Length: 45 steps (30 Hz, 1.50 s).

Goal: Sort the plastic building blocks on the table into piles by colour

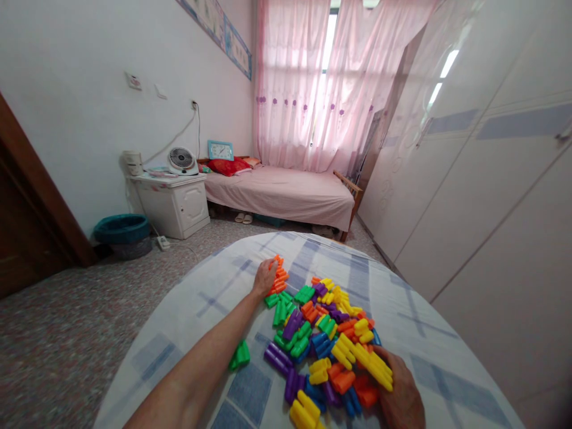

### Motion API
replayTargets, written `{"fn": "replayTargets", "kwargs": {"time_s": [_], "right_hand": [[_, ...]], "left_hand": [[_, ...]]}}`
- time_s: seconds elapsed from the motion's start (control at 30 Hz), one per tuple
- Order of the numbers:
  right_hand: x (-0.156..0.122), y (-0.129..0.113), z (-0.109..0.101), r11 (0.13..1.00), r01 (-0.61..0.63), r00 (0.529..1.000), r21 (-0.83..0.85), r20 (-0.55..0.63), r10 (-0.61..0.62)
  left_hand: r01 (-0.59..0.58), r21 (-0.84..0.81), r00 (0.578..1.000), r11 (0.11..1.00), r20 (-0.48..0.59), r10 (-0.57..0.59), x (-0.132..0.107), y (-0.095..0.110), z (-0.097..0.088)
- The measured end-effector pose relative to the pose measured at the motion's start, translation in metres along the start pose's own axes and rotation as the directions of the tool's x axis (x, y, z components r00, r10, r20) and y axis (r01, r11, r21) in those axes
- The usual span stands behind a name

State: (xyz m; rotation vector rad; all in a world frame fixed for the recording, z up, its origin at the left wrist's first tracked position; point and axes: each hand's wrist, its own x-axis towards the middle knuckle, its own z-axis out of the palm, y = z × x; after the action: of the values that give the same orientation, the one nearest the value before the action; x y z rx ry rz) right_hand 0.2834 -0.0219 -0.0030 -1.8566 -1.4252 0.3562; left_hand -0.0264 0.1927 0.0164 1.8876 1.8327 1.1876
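Note:
A pile of plastic tube-shaped building blocks in green, purple, yellow, orange and blue lies on the table. At the pile's far left, my left hand [265,277] is closed round the side of a row of orange blocks [280,279]; its fingertips are partly hidden. My right hand [403,387], at the near right, grips a joined row of yellow blocks [378,368], with the thumb on its upper side. Green blocks [281,313] lie just below the orange row. A single green block [240,356] sits apart, beside my left forearm.
The round table has a blue-and-white checked cloth [357,268]. Beyond it stand a bed [286,190], a white cabinet [174,205] with a small fan [181,158], and a teal-lined bin [123,229]. White wardrobe doors [469,196] line the right side.

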Motion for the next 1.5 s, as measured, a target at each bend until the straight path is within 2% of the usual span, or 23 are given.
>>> {"fn": "replayTargets", "kwargs": {"time_s": [0.1,0.2,0.33,0.43,0.63,0.73,0.83,0.9,1.0,1.07,1.2,1.3,1.4,1.5], "right_hand": [[0.000,-0.001,0.000,1.000,0.001,1.000,0.001,-0.005,-0.001],[0.000,-0.001,0.000,1.000,-0.014,1.000,-0.003,-0.006,0.014],[0.000,-0.003,0.001,1.000,0.001,1.000,0.000,-0.025,-0.001],[-0.001,-0.006,0.000,1.000,-0.003,0.999,0.016,-0.033,0.004],[-0.001,-0.004,-0.001,1.000,0.000,1.000,0.011,-0.015,0.000],[0.001,0.000,0.000,1.000,0.008,1.000,0.011,-0.018,-0.008],[0.002,0.002,0.002,1.000,0.007,1.000,0.013,-0.019,-0.007],[0.001,0.001,0.003,1.000,0.014,1.000,0.018,-0.018,-0.014],[0.000,-0.003,0.003,1.000,0.005,1.000,0.012,-0.026,-0.004],[-0.001,-0.005,0.003,1.000,-0.007,0.999,0.005,-0.031,0.008],[-0.001,-0.006,0.002,1.000,0.003,1.000,0.003,-0.025,-0.003],[-0.002,-0.006,0.001,1.000,0.000,1.000,0.004,-0.016,0.000],[-0.003,-0.010,0.001,1.000,-0.013,1.000,-0.007,-0.016,0.013],[-0.003,-0.014,0.001,1.000,-0.010,1.000,-0.009,-0.029,0.010]], "left_hand": [[0.038,0.045,0.999,0.998,0.031,-0.039,-0.004,-0.004,-0.014],[0.092,0.114,0.993,0.989,0.062,-0.099,-0.014,-0.012,-0.036],[0.072,0.156,0.959,0.985,0.260,-0.112,-0.032,-0.017,-0.059],[0.032,0.152,0.932,0.988,0.352,-0.085,-0.039,-0.010,-0.058],[0.045,0.104,0.952,0.994,0.296,-0.074,-0.028,0.012,-0.031],[0.057,0.095,0.967,0.994,0.243,-0.078,-0.027,0.018,-0.028],[0.017,0.105,0.979,0.994,0.201,-0.038,-0.041,0.019,-0.036],[-0.044,0.107,0.977,0.993,0.213,0.020,-0.056,0.017,-0.042],[-0.216,0.092,0.937,0.972,0.301,0.180,-0.075,0.012,-0.047],[-0.288,0.094,0.910,0.953,0.335,0.243,-0.080,0.009,-0.047],[-0.250,0.129,0.923,0.960,0.332,0.196,-0.080,0.007,-0.052],[-0.223,0.120,0.928,0.967,0.331,0.173,-0.088,0.009,-0.069],[-0.214,0.082,0.930,0.973,0.322,0.177,-0.110,0.008,-0.093],[-0.295,0.035,0.892,0.955,0.369,0.262,-0.141,0.001,-0.109]]}}
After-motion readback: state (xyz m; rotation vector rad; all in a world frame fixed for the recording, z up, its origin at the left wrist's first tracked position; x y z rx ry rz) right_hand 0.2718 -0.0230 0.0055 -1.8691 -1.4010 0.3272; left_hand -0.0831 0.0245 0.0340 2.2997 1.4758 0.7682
